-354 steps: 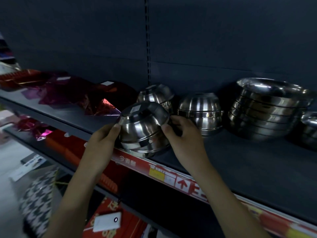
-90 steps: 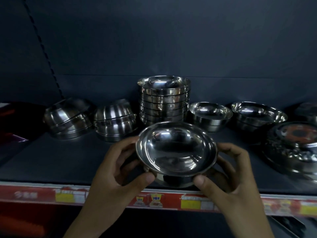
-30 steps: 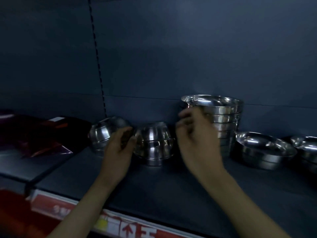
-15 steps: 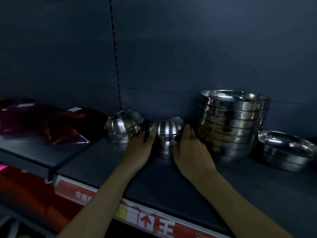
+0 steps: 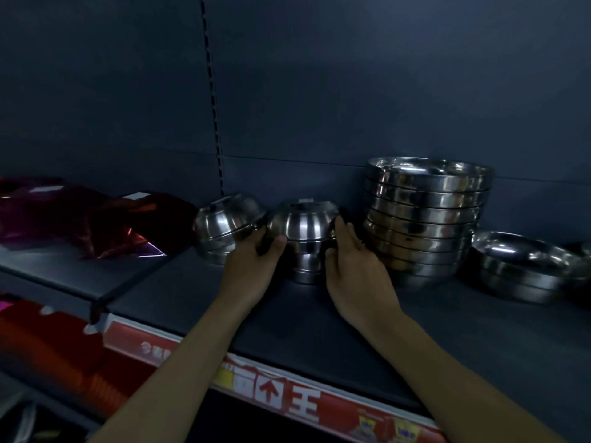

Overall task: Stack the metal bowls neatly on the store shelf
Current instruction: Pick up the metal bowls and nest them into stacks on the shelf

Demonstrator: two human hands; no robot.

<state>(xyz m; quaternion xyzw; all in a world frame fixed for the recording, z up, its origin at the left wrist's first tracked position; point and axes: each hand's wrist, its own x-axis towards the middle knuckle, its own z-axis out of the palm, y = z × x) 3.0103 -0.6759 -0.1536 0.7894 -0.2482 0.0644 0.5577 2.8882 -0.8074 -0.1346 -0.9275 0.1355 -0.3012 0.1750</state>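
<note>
Head view: the left hand point(image 5: 252, 266) and right hand point(image 5: 355, 270) grip a small inverted bowl stack point(image 5: 303, 228) from either side, fingers point(image 5: 341, 227) curled against its walls, as it stands on the dark shelf point(image 5: 319, 318). A second inverted stack point(image 5: 225, 223), tilted, lies just beside it on the left, and a tall upright stack point(image 5: 425, 215) stands just to its right, with a low upright stack point(image 5: 524, 270) beyond. Red foil packs point(image 5: 80, 219) lie on the neighbouring shelf section at left.
</note>
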